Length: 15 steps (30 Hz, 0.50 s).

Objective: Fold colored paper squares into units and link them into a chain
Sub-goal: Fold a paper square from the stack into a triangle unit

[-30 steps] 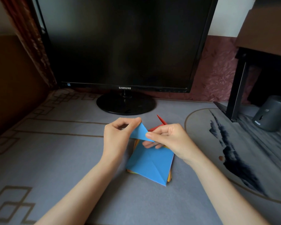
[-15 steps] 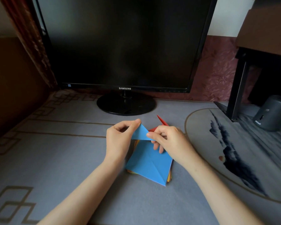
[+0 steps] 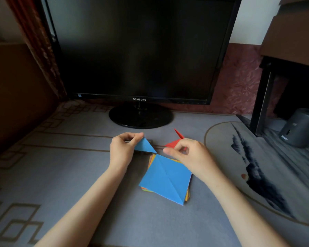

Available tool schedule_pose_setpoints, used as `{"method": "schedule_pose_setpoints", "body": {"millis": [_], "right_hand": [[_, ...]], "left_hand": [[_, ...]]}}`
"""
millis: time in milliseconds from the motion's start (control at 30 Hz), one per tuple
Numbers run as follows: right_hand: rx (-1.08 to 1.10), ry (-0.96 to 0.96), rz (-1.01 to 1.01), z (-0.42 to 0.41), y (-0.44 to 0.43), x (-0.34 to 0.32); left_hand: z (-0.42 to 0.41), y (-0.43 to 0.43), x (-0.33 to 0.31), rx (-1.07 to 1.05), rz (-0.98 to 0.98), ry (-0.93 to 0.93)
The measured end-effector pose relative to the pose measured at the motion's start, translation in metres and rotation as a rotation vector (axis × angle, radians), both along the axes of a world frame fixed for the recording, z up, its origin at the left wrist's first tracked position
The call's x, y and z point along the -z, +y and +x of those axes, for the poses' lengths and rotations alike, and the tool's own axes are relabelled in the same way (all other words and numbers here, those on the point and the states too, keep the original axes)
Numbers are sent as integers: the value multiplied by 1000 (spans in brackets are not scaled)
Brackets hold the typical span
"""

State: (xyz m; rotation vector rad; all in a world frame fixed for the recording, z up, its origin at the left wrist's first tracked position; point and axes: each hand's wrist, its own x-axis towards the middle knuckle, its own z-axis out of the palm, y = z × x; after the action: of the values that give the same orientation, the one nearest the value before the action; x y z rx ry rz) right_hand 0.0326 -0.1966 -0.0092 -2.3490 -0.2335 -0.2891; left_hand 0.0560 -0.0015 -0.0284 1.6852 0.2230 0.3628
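I note the left hand (image 3: 122, 150) pinching the blue triangle (image 3: 145, 146) at its far corner, long edge pointing right toward the curled right hand (image 3: 187, 155) just beside its tip, whose grasp I cannot tell; the paper stack (image 3: 166, 180) lies nearer, on the counter (image 3: 78, 175).

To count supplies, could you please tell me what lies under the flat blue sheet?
Under the blue sheet sits a stack of coloured paper squares; only their orange, yellow and red edges peek out. Their faces and number are covered.

A home room: a monitor (image 3: 139, 50) on a patterned mat (image 3: 43, 166), curtain (image 3: 37, 41) beside.
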Motion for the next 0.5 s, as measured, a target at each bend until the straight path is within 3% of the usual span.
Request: {"method": "schedule_pose_setpoints", "body": {"millis": [167, 300, 500], "right_hand": [[-191, 135, -180, -2, 0, 3], [-187, 139, -213, -4, 3, 2], [-151, 87, -192, -6, 7, 0]], "left_hand": [[15, 2, -6, -25, 243, -25], [22, 5, -2, 24, 347, 69], [26, 9, -7, 19, 328, 152]]}}
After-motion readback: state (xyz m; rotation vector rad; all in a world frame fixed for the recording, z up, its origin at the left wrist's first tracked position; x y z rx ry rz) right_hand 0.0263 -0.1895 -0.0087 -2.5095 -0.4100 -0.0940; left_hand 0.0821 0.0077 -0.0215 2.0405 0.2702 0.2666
